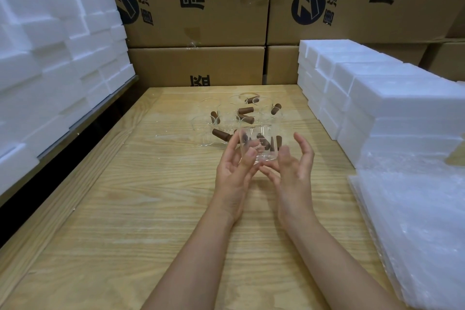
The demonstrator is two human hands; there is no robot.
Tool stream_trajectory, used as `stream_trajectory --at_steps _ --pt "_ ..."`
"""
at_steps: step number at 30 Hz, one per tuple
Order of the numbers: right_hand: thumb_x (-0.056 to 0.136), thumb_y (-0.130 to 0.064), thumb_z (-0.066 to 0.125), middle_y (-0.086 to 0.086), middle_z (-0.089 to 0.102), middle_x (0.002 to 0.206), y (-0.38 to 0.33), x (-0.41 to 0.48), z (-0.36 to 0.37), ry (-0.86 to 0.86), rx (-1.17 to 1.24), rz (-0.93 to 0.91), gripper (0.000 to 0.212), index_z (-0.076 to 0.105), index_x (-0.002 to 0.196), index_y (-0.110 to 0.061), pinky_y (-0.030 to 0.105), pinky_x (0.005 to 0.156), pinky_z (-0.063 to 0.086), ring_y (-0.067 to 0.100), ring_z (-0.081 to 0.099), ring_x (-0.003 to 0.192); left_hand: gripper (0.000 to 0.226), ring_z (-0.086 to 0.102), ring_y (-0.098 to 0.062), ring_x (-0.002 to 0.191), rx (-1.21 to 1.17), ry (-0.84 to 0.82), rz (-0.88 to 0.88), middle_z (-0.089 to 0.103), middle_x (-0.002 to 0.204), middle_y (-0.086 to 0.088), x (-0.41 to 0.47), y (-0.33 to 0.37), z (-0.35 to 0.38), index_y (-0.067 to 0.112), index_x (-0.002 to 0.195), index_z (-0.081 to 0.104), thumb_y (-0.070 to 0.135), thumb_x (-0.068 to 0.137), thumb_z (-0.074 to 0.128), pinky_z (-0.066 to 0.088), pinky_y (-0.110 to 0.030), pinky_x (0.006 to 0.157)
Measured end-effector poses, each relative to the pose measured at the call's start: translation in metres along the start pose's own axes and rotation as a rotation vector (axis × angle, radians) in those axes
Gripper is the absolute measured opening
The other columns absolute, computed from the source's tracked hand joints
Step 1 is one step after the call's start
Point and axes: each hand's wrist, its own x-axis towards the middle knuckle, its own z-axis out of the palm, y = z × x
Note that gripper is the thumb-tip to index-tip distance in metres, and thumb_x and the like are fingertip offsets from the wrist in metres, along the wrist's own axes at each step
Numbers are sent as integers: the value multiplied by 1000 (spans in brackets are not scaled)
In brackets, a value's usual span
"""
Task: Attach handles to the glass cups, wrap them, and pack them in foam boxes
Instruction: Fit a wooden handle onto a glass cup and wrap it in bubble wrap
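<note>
Holding a clear glass cup [259, 145] just above the bench [151, 209], the left grip [234, 171] pinches its wall between thumb and fingers. The right grip [293, 173] is loosely spread beside the base, fingers apart. The cup is thin-walled, straight-sided and upright. Brown handles [221, 134] of the cups clustered behind show through it.

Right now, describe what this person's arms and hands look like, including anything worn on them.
The left hand and right hand are bare: no gloves, rings, watch or wristband show. The left forearm and right forearm are uncovered too, and no sleeve reaches into view. The fingernails that show look short and unpainted.
</note>
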Motion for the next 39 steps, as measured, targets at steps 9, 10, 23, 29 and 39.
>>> stream_trajectory --at_steps 9,10,23,29,39 --pt "70 -37 70 16 63 109 7 0 2 -57 -42 -29 46 49 110 -37 18 75 52 12 69 88 93 66 -21 105 80 2 74 72 108 4 0 -2 3 35 125 53 58 43 90 53 -26 82" --pt "69 -39 71 16 63 107 7 0 2 -51 -35 -27 47 49 110 -37 19 76 52 13 69 88 93 67 -18 105 101 -4 81 72 108 6 0 -2 3 36 126 52 57 44 90 53 -25 82" --pt "94 -40 47 22 62 102 -2 7 -4 44 388 251 35 55 119 -16 31 83 57 24 66 92 48 63 -24 114 279 48 212 59 129 -13 -10 -10 8 25 111 33 11 83 70 49 -31 98" --pt "99 -45 35 24 68 105 7 5 1 -33 389 368 43 57 120 -14 35 84 57 29 69 95 32 63 1 108 337 49 170 71 106 15 -1 -11 8 24 96 52 32 73 72 46 -12 84" --pt "69 -60 61 1 68 104 3 6 -1 -18 18 109 56 52 118 -36 27 74 53 20 69 87 34 68 -3 99 318 52 256 72 99 22 -4 -10 6 23 107 60 21 78 76 52 -17 83"
